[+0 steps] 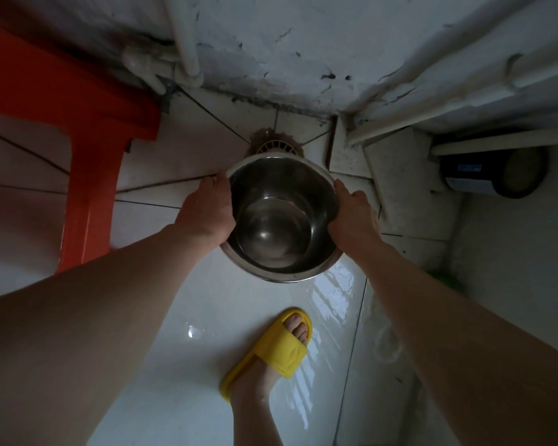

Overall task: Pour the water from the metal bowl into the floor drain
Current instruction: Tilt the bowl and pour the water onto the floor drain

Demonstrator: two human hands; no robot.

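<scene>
A single head-worn wide-angle camera looks steeply down from above, forward toward the corner where the white tiled floor (207, 317) meets the stained wall (271, 43) at the top of the frame. Both forearms reach in from the lower corners to the frame's centre, close to the lens. Straight lines bow toward the edges.

Shiny metal bowl (282, 220); glossy wet floor tiles (207, 317); rough, stained wall (271, 59) at 12 o'clock; glossy plastic stool (87, 149).
</scene>
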